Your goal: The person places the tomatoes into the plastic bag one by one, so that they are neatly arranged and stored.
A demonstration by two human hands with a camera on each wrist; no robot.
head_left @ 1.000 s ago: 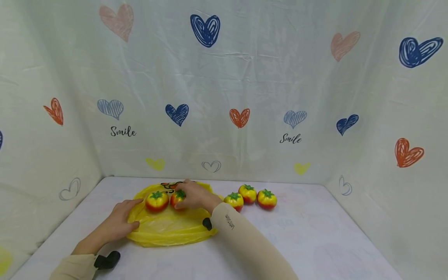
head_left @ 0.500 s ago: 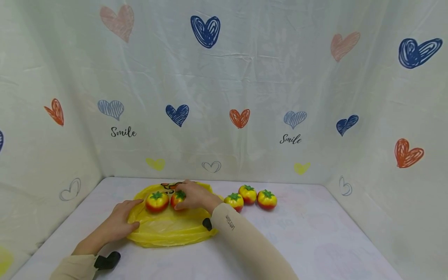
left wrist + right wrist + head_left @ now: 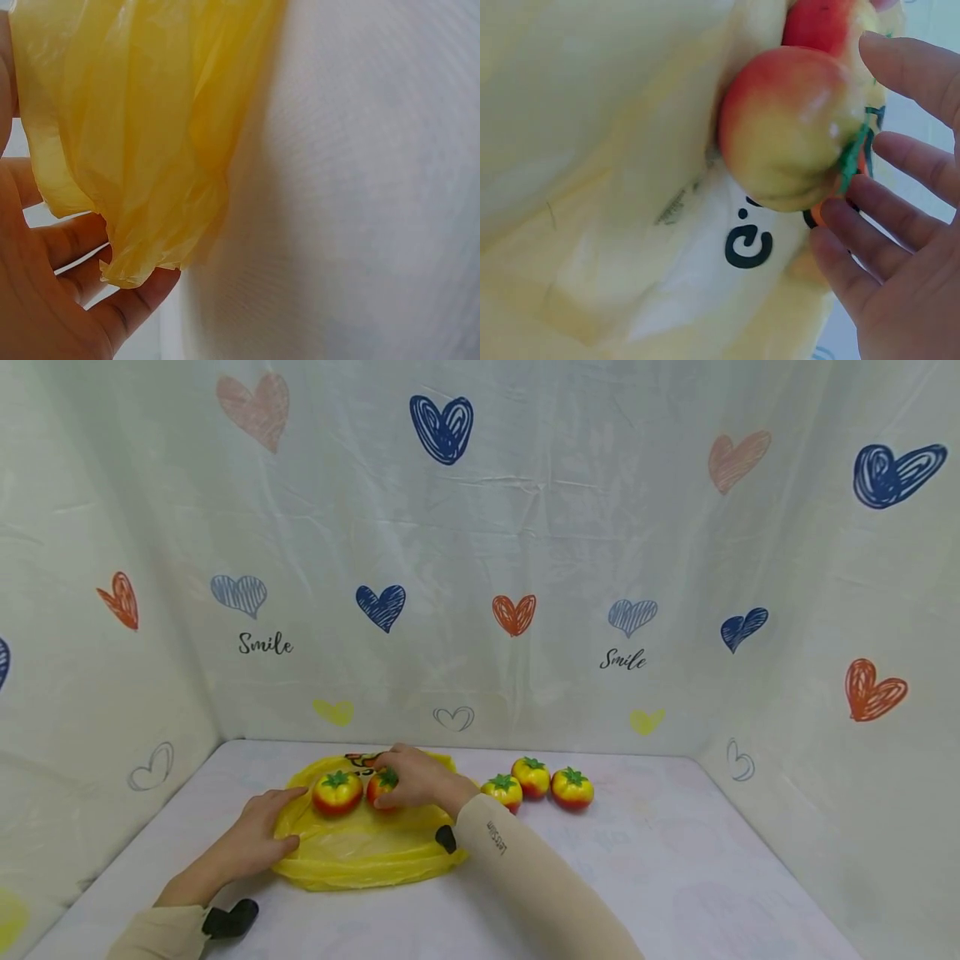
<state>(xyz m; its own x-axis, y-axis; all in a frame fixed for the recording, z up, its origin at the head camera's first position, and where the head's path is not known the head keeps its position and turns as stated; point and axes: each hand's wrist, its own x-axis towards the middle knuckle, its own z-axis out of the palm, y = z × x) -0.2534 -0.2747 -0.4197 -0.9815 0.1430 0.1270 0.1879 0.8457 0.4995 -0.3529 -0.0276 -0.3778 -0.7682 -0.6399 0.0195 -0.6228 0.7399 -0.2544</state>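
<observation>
Head | fruit [image 3: 377,787] calyx-up; bag [image 3: 360,845] long axis crosswise | left hand [image 3: 258,835], right hand [image 3: 416,779]: fingers spread, nothing gripped

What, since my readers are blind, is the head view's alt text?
A person's right grip partly covers one of two round red-yellow fruits on or in a yellow plastic bag, left grip touching its edge. Three similar fruits sit at right.

Two fruits [image 3: 337,795] rest on the bag [image 3: 367,852], three others [image 3: 531,779] to its right on the table [image 3: 690,860].
</observation>
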